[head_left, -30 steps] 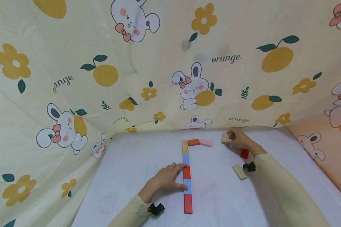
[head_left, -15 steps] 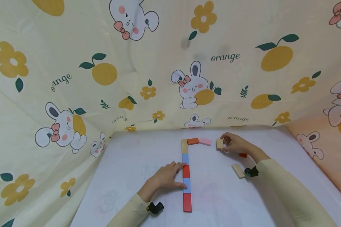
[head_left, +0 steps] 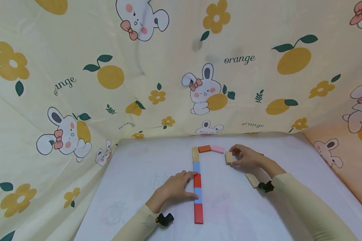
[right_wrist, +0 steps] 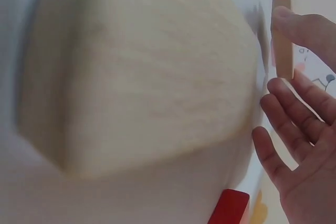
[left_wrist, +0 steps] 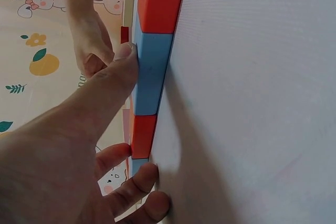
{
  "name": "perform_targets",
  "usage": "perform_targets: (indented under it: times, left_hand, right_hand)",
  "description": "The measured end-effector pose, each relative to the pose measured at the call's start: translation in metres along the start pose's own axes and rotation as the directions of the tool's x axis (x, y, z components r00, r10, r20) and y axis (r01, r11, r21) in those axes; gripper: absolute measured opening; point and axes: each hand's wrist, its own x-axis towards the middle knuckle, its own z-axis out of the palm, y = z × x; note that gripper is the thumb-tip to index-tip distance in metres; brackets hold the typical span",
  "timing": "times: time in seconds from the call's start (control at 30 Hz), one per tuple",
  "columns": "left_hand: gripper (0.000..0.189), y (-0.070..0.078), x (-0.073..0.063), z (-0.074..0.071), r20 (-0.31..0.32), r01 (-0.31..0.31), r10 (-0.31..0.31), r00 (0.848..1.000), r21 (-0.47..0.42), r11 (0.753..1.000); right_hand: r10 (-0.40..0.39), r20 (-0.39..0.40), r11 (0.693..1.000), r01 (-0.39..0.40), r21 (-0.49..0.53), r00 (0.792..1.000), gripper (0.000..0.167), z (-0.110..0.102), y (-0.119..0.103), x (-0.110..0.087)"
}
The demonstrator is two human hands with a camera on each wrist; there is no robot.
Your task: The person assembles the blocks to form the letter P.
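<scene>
My right hand (head_left: 245, 157) pinches a plain wooden block (head_left: 228, 158) between thumb and fingers, just right of a pink block (head_left: 218, 149). The right wrist view shows this block (right_wrist: 283, 45) held at its two ends. My left hand (head_left: 175, 185) rests beside a straight row of blocks, thumb tip at the lower blue block (head_left: 198, 197) and index fingertip near the middle red block (head_left: 197, 180). Farther up the row are another blue block (head_left: 196, 167) and a wooden one (head_left: 195, 154); an orange-red block (head_left: 204, 149) turns the corner toward the pink.
A loose wooden block (head_left: 251, 180) lies under my right wrist and looms large in the right wrist view. Behind the right hand, a red block (right_wrist: 231, 208) is mostly hidden from the head view. A printed cloth (head_left: 157, 67) backs the white table (head_left: 132, 187).
My right hand has moved left and a little nearer with the wooden block, closing on the pink block. The red block behind it has become mostly covered. My left hand stays put.
</scene>
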Motion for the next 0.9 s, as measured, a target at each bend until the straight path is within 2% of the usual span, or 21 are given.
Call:
perform_targets:
  times: [0.23, 0.43, 0.9]
  left_hand:
    - [0.097, 0.0018, -0.0014, -0.0027, 0.001, 0.003, -0.003, 1.0, -0.006, 1.0]
    - [0.096, 0.0025, -0.0016, -0.0027, 0.004, 0.005, -0.005, 1.0, -0.007, 1.0]
    - [0.095, 0.001, -0.0042, -0.0026, -0.007, -0.018, 0.018, 1.0, 0.004, 1.0]
  right_hand:
    - [-0.013, -0.007, 1.0, 0.013, -0.015, 1.0, 0.061, 0.004, -0.0039, -0.0009]
    - [0.008, -0.002, 0.999, -0.008, -0.031, 1.0, 0.06, 0.0076, -0.0025, 0.0005]
    - [-0.058, -0.029, 0.998, 0.057, -0.035, 0.998, 0.058, 0.01, -0.0055, 0.0006]
